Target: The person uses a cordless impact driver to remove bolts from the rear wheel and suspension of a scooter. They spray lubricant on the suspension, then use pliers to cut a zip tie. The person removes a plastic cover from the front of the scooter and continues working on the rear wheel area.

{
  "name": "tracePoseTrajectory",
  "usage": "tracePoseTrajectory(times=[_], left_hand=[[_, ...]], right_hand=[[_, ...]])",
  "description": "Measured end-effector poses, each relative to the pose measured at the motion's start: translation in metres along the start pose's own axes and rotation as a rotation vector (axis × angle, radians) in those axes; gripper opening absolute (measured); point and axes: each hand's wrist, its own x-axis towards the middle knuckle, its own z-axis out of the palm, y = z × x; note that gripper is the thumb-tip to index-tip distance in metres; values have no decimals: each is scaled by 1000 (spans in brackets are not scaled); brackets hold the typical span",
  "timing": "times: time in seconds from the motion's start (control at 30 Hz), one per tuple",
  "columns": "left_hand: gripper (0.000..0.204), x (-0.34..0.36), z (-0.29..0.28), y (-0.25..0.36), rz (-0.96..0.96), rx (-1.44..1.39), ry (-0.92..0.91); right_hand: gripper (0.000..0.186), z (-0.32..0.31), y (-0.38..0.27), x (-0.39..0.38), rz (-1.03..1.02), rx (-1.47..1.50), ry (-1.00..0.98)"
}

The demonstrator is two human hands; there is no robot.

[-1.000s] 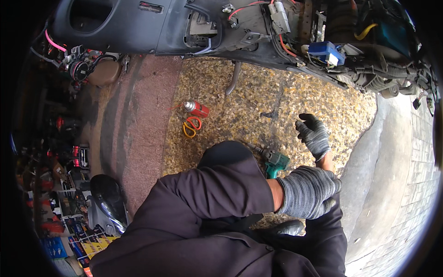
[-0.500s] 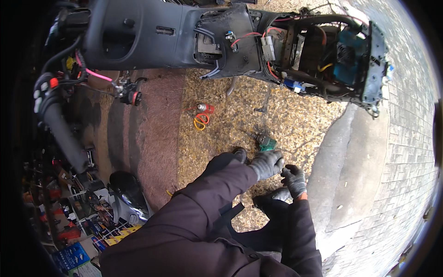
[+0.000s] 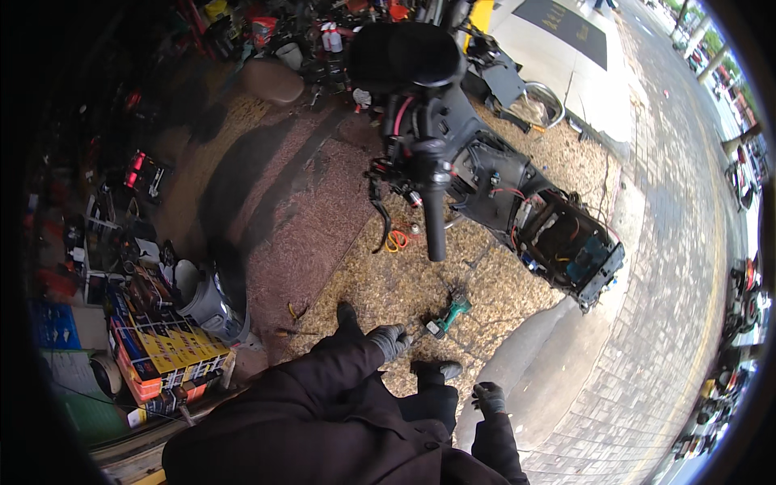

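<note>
Both my hands wear grey gloves and are held low over the pebbled ground, apart from each other. My left hand (image 3: 391,343) is closed, its fingers curled together in front of my left shoe; what it holds, if anything, is hidden. To the right and lower, my right hand (image 3: 489,398) has bent fingers drawn toward the thumb, and nothing in them can be made out. A green cordless drill (image 3: 450,315) lies on the ground just beyond my left hand, not touched by either hand.
Ahead stands a stripped motor scooter (image 3: 493,182), its handlebar grip (image 3: 435,225) jutting toward me. An orange and yellow coil (image 3: 396,241) lies beneath. A screwdriver (image 3: 296,332) is on the ground left of my shoe. Stacked boxes (image 3: 178,352) and a grey bucket (image 3: 217,311) stand at left.
My view has swung, bringing the handlebar, boxes and street into sight. My hands, close together before, are now farther apart; the drill lies clear of my left hand.
</note>
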Motion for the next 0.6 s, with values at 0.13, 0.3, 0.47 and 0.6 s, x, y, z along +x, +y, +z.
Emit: tracePoseTrajectory(times=[0.13, 0.3, 0.47, 0.6], left_hand=[[20, -7, -41, 54, -25, -432, 138], [8, -19, -178, 168, 77, -562, 5], [9, -74, -245, 277, 352, -678, 99], [11, -93, -265, 332, 798, -166, 95]], right_hand=[[29, 39, -30, -39, 92, -90, 88], [28, 159, -126, -52, -37, -109, -89], [33, 301, -252, -40, -310, -261, -325], [37, 376, -354, -38, -359, -482, -397]])
